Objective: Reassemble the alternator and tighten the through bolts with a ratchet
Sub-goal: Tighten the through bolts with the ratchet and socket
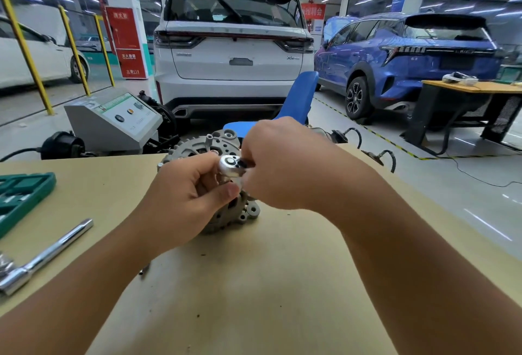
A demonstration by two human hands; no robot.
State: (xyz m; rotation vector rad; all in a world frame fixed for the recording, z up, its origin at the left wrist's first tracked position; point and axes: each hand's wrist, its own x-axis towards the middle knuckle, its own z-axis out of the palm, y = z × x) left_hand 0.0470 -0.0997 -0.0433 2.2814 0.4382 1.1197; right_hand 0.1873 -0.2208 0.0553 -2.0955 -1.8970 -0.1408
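Extension bar (53, 250), socket case (22, 199) crowd left; tabletop (282, 284) right open.

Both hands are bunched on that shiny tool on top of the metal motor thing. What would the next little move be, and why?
Probably a short swing of the handle. The ratchet head sits on the alternator, the left hand steadies it and the right hand grips the handle, so a bolt seems to be mid-tightening.

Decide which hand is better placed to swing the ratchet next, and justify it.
Probably the right hand: it grips the chrome ratchet from the handle side, while the left hand steadies its head over the grey alternator.
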